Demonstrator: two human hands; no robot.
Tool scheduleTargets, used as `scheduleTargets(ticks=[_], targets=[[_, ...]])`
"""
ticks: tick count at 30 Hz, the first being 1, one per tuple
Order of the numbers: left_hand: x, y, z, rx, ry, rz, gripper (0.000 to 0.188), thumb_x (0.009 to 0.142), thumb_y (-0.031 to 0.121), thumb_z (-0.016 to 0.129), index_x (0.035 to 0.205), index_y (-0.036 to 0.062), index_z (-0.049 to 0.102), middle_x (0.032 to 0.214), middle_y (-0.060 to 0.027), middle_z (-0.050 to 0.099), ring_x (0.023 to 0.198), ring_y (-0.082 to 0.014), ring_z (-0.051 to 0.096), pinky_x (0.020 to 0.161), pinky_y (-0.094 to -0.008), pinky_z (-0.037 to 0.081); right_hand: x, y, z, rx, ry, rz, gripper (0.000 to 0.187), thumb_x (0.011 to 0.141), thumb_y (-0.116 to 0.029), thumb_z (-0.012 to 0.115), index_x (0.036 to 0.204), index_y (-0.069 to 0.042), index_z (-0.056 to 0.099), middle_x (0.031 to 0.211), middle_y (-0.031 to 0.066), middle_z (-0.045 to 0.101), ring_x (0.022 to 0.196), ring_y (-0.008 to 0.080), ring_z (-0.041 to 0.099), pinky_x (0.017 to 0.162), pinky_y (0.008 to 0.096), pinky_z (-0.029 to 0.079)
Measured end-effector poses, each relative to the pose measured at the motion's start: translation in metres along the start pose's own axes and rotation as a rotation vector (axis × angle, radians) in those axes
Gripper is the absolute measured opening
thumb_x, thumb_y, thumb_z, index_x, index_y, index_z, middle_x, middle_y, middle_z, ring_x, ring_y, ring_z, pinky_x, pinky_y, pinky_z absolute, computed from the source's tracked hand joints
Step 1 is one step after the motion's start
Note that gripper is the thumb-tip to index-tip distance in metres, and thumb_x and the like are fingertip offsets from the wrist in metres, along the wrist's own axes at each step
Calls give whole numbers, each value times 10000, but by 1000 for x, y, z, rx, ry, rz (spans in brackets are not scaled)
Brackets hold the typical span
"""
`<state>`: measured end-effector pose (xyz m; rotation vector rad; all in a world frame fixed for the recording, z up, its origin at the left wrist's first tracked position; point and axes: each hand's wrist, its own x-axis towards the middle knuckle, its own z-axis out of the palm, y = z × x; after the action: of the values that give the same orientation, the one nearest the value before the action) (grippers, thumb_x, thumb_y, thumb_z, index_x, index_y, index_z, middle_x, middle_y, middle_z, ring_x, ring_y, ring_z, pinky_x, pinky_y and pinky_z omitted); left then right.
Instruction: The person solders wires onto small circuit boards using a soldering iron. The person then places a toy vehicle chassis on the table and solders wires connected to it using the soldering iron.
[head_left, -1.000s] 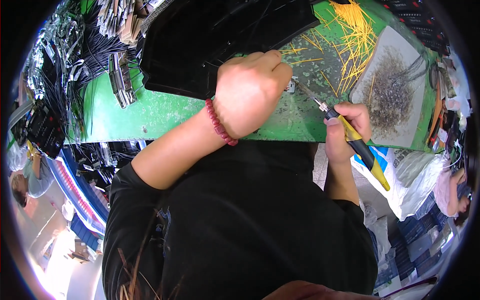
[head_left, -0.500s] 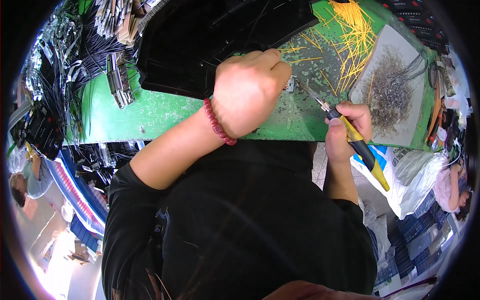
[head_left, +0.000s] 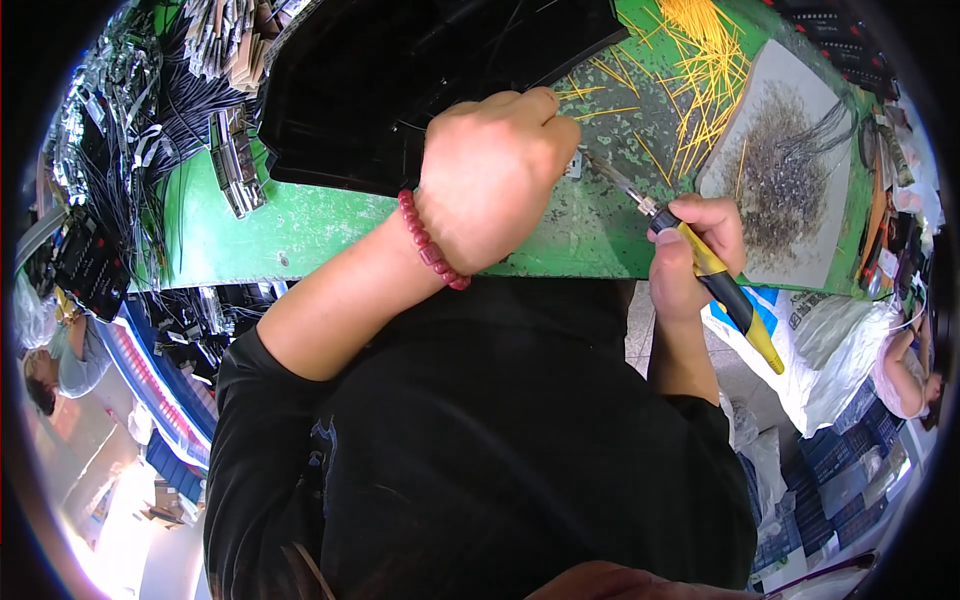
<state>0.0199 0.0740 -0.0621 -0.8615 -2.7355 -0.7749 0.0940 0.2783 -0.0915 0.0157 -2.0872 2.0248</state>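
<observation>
Two hands are at work over the green tabletop (head_left: pixel 300 225). Our left hand (head_left: pixel 495 180) is curled shut, knuckles up, its fingertips pressed down at the near edge of the black panel (head_left: pixel 400 80); we cannot see what, if anything, sits under those fingers, since the back of the hand covers the spot. A red bead bracelet (head_left: pixel 430 245) rings that wrist. Our right hand (head_left: pixel 690 255) is closed around the screwdriver (head_left: pixel 715 285), whose yellow-and-black handle runs down past the tabletop's near edge while the metal shaft slants up and left, its tip just beside the left fingertips, close to a small grey part on the tabletop that is too small for us to make out.

Beyond the hands, the black panel fills the far middle of the tabletop and hides what lies behind it. To the right, loose yellow wires (head_left: pixel 700 60) are strewn across the green surface, and next to them a pale board (head_left: pixel 790 170) carries a heap of small grey metal bits with dark wires trailing off its far corner. To the left, a few metal brackets (head_left: pixel 235 165) lie on the tabletop, with bundles of black cable (head_left: pixel 110 170) heaped past them. Our black sleeves and shirt fill the lower part of the view. White plastic bags (head_left: pixel 830 350) sit below the tabletop on the right.
</observation>
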Motion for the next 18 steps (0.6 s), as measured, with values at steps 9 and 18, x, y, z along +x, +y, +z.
scheduleTargets(ticks=[9, 18], targets=[[-2, -2, 0, -31, 7, -2, 80, 724, 69, 696, 730, 73, 616, 737, -51, 559, 672, -239, 604, 558, -339, 495, 3, -5, -2, -101, -73, 39, 187, 809, -93, 627, 930, 3, 523, 766, 59, 570, 639, 88, 530, 600, 211, 418], [0, -1, -2, -13, -43, -16, 71, 724, 69, 695, 736, 78, 626, 737, -48, 562, 670, -237, 608, 558, -336, 496, 4, -4, -3, -143, -131, 13, 212, 828, -124, 650, 942, 0, 522, 761, 61, 560, 631, 94, 525, 596, 214, 416]])
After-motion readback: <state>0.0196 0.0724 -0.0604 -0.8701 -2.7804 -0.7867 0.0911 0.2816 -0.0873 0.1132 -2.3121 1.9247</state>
